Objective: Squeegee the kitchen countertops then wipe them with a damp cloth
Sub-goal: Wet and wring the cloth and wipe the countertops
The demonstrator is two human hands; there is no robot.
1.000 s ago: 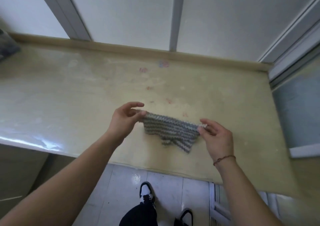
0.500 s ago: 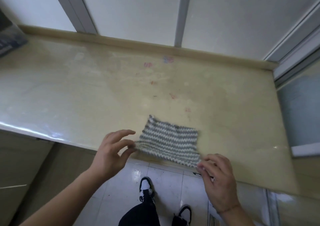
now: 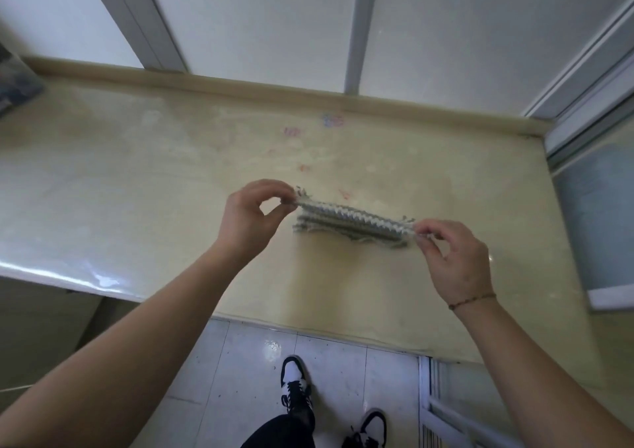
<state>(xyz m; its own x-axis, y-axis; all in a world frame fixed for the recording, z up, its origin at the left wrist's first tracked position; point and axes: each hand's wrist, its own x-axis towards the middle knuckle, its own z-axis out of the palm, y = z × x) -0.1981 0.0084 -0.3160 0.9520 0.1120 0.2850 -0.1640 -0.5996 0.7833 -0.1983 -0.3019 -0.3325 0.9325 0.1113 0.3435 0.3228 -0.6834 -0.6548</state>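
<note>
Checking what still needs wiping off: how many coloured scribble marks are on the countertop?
5 marks on the countertop, beyond the cloth: a bluish one nearest the wall, a pink one left of it, fainter reddish ones closer in. The cloth may hide others.

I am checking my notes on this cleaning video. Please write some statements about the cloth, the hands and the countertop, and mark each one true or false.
1. Both the left hand and the right hand pinch the striped cloth. True.
2. The cloth lies spread flat in a single layer. False: it is folded into a narrow strip.
3. Small reddish marks show on the countertop behind the cloth. True.
4. The left wrist wears a thin bracelet. False: the bracelet is on the right wrist.
</note>
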